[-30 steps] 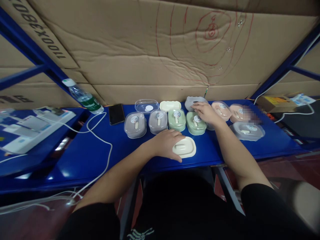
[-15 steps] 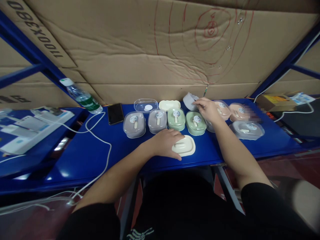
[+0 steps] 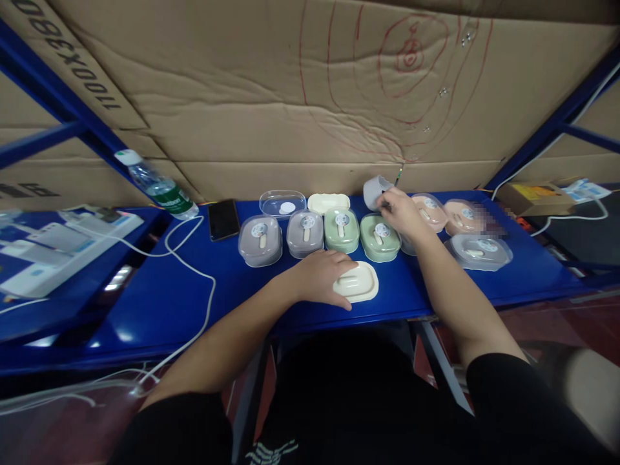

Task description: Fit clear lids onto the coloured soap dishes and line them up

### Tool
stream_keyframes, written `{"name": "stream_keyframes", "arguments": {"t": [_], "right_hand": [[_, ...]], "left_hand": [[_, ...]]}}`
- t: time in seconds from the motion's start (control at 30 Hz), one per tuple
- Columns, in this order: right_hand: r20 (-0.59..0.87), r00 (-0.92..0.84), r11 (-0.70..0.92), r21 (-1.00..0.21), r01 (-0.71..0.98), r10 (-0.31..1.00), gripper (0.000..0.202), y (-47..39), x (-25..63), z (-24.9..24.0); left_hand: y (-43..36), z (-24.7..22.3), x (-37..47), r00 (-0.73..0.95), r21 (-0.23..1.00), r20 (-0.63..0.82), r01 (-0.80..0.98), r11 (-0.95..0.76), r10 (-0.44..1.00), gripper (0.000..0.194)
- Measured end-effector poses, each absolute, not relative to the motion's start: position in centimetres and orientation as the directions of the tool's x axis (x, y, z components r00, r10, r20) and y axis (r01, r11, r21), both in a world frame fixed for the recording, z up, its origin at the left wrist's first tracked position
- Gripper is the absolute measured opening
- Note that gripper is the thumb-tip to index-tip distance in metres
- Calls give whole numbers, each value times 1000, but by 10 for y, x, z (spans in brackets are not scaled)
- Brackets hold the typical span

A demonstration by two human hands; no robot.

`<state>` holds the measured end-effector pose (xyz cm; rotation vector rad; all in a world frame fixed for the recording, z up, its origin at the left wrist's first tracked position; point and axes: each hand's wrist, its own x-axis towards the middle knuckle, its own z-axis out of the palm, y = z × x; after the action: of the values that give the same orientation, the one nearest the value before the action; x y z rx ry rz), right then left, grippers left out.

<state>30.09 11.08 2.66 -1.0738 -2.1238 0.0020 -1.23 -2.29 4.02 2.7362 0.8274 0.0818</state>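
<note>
My left hand (image 3: 323,278) lies over the left end of a cream oval tray (image 3: 359,283) at the table's front edge, fingers on its far side and thumb at its near side. Farther back, my right hand (image 3: 400,212) pinches the rim of a pale grey, wavy-edged tray (image 3: 376,192), tilted up behind the boxes. Just in front of that hand stands a green lidded soap box (image 3: 380,239). Another green box (image 3: 341,230) is to its left, with two grey boxes (image 3: 305,234) beyond. My right forearm partly covers another grey box.
At the back are a clear lid (image 3: 283,204) and a cream wavy-edged tray (image 3: 329,204). Peach boxes (image 3: 462,216) and a grey box (image 3: 479,250) sit on the right. A phone (image 3: 223,220), a water bottle (image 3: 167,190) and a white cable (image 3: 212,297) occupy the left.
My right hand has turned the pale grey tray more upright and shifted it slightly right. My left hand and the cream oval tray have stayed in place.
</note>
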Motion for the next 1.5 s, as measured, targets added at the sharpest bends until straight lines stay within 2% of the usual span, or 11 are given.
{"name": "stream_keyframes", "arguments": {"t": [0.2,0.57,0.7,0.87,0.93,1.0,1.1,1.2,1.27,1.37,1.5], "right_hand": [[600,-368,616,-277,737,710,12,110,302,29],[601,-442,684,-257,683,667,44,109,300,29],[632,-451,709,-233,665,630,39,112,300,31],[710,-366,704,-257,662,602,32,100,297,43],[747,-314,718,-298,629,586,39,90,291,49],[778,-265,753,-363,549,569,57,79,283,56],[764,-265,799,-499,336,589,89,59,266,64],[668,-361,748,-645,156,651,110,34,248,70],[604,-440,699,-711,80,665,116,18,238,73],[543,-541,646,-763,1,642,116,4,230,76],[462,-642,607,-794,7,611,111,7,244,85]], "left_hand": [[-23,42,-11,831,283,-40,543,-791,556,96],[-25,44,-13,833,269,-31,539,-798,552,91],[-25,44,-13,834,256,-16,537,-804,552,88],[-25,43,-13,837,255,-9,531,-808,547,98],[-24,41,-14,845,239,45,508,-827,532,96],[-22,40,-16,851,212,160,464,-860,499,84],[-19,39,-22,745,131,480,461,-878,463,65],[-19,44,-30,449,127,745,630,-766,493,85],[-20,50,-35,324,190,764,713,-675,558,113],[-21,55,-39,351,248,676,720,-648,648,135],[-22,60,-38,446,259,593,683,-683,670,133]]}}
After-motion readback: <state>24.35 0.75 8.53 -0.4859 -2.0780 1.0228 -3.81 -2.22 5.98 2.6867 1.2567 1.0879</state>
